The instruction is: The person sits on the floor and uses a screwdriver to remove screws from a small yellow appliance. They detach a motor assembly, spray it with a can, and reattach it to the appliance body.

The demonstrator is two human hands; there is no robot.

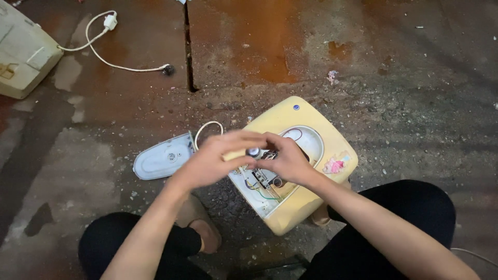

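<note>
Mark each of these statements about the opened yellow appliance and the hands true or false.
1. Both hands meet over the opened yellow appliance. True: the left hand and right hand are together there.
2. The grey oval cover is fitted on the appliance. False: it lies on the floor to its left.
3. Coloured wires show inside the opening. True.
4. The white cord is plugged into a wall socket. False: its plug lies loose on the floor.
5. The appliance stands on a table. False: it rests on the stained concrete floor.

Second cream appliance casing (23, 52) at far left, white cord with plug (110, 22), stained concrete floor (404, 67)
</note>
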